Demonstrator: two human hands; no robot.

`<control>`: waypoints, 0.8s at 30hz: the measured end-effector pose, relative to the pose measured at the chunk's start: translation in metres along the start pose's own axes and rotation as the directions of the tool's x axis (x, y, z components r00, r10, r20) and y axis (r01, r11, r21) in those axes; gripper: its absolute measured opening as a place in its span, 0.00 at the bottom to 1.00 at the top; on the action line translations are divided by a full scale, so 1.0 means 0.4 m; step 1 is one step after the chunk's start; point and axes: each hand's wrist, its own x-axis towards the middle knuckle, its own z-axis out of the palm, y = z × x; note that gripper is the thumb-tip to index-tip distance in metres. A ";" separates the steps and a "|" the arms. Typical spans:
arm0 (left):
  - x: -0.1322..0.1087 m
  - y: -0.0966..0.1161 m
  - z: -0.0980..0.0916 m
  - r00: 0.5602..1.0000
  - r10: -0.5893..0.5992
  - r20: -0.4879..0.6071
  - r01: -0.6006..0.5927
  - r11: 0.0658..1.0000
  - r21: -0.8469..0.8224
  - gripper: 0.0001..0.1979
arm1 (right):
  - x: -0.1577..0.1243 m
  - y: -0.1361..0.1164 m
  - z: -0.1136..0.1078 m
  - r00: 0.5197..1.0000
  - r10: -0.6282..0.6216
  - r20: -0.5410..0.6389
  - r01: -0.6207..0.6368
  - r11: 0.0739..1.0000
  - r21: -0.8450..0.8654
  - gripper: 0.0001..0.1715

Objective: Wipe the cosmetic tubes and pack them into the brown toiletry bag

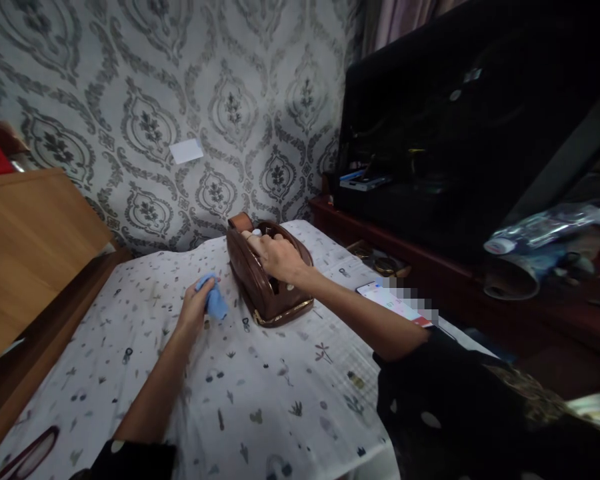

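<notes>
My left hand [194, 305] pinches a crumpled light-blue cloth [215, 300] just above the bed-like white surface, left of a brown bag [257, 290]. The bag stands upright with its top unzipped, and a gold zipper runs along its lower edge. My right hand [281, 259] reaches into the bag's opening from the right. One finger lies stretched near the left rim, while the other fingertips are hidden inside. A small white item [257, 232] shows beside those fingers; I cannot tell whether it is held.
The patterned white sheet [260, 400] covers the surface. A phone [393, 303] with a lit screen lies at its right edge. A large black screen [455, 133] and a plastic bottle [540, 230] are at right. A wooden board [35, 240] stands at left; dark red-framed glasses [35, 453] lie bottom left.
</notes>
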 end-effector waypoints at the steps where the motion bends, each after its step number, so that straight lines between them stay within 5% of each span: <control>1: -0.003 -0.009 -0.005 1.000 -0.010 0.003 0.010 1.000 -0.002 0.29 | 0.002 -0.005 0.001 1.000 0.000 0.001 0.000 1.000 -0.020 0.26; 10: -0.001 -0.062 -0.019 0.995 -0.100 0.027 0.100 0.995 0.006 0.28 | 0.000 -0.018 0.016 0.999 0.035 -0.016 -0.037 0.994 -0.107 0.24; 24: -0.006 -0.070 -0.012 0.992 -0.127 0.019 0.127 0.992 0.014 0.30 | -0.005 -0.008 0.032 0.998 0.005 -0.066 -0.013 0.994 -0.109 0.25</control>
